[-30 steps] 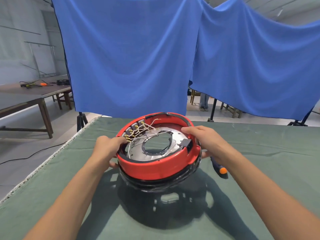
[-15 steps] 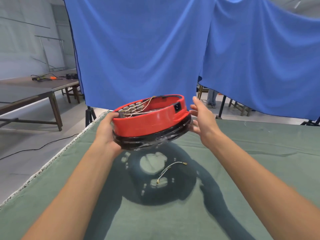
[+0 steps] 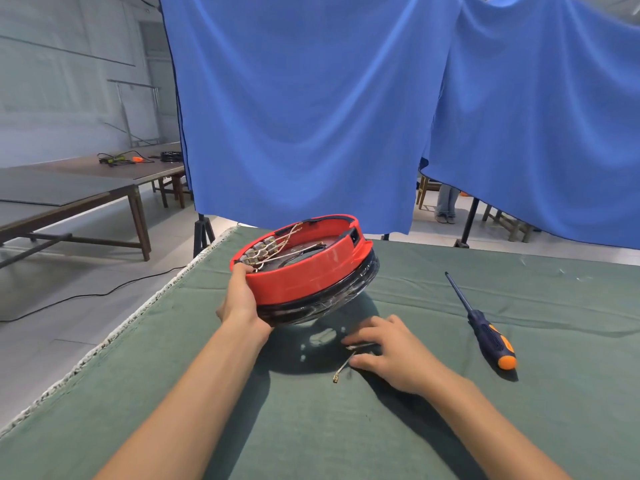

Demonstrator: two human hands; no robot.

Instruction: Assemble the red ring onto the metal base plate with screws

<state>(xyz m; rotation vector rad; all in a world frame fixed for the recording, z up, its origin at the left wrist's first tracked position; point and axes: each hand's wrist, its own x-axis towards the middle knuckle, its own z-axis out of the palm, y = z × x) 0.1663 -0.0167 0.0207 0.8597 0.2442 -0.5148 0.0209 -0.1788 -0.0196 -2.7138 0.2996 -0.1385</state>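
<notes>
Green-covered worktop (image 3: 450, 427) lying beneath both hands. Red ring (image 3: 304, 275) tilting above it, gripped at its near-left rim by left hand (image 3: 240, 301). Right hand (image 3: 391, 351) pinching small loose wire (image 3: 344, 365) beside screwdriver (image 3: 481, 329).

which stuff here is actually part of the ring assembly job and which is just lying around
Part of the job:
- red ring, held tilted off the table by the left hand
- metal base plate inside it
- screwdriver on the green cloth
- loose wire at the right hand

Lying about:
- blue curtains
- side table with tools
</notes>
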